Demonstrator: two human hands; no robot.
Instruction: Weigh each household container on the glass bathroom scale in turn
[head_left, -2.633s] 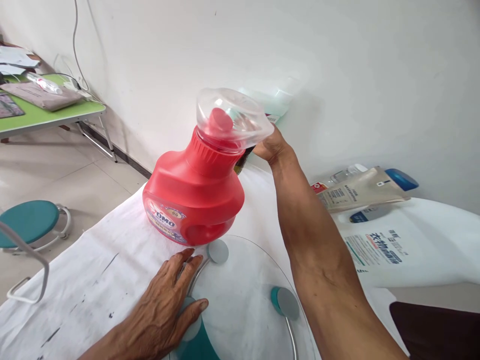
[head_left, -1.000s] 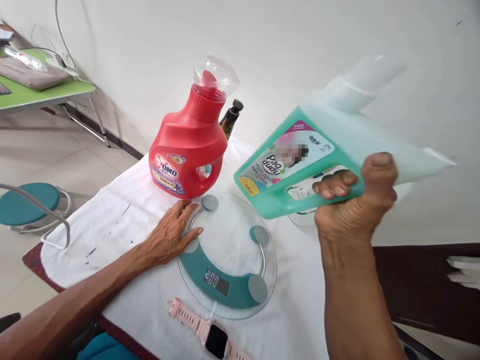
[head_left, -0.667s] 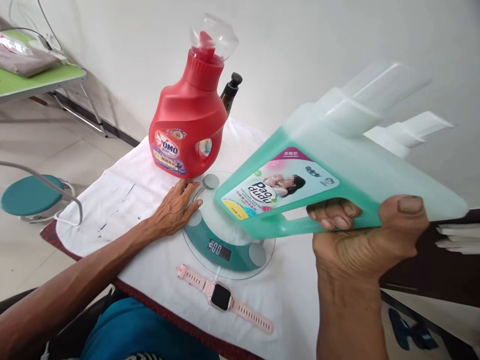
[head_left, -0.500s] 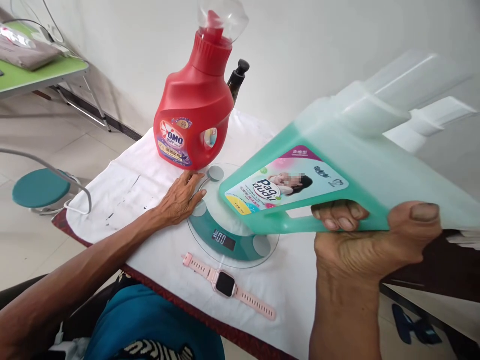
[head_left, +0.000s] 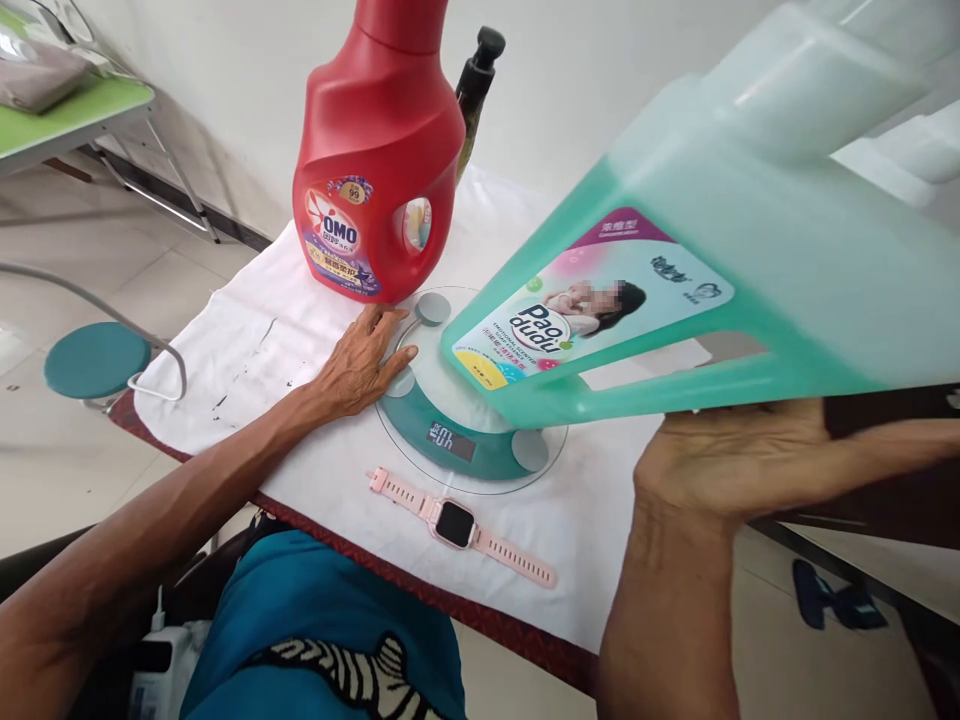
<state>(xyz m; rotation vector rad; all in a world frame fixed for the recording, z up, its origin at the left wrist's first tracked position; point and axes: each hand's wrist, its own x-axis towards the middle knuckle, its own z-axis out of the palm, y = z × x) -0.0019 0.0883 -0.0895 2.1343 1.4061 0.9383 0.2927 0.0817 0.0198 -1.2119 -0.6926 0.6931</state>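
A large bottle of green liquid, labelled "Pao dudu", has its base on a round glass scale and slants up to the right in view. My right hand is at its handle side, palm up and thumb stretched out. No fingers pass through the handle hole now; the fingertips are hidden behind the bottle. My left hand lies flat on the white cloth at the scale's left edge, its thumb over the rim. Lit digits show on the scale's display.
A red OMO detergent bottle stands behind my left hand, with a dark pump bottle behind it. A pink-strapped watch lies in front of the scale on the white cloth. A teal stool and green table are left.
My right fingers have come out of the bottle's handle and the thumb has straightened. The display digits have changed from zeros. The view has shifted; my left hand stays by the scale.
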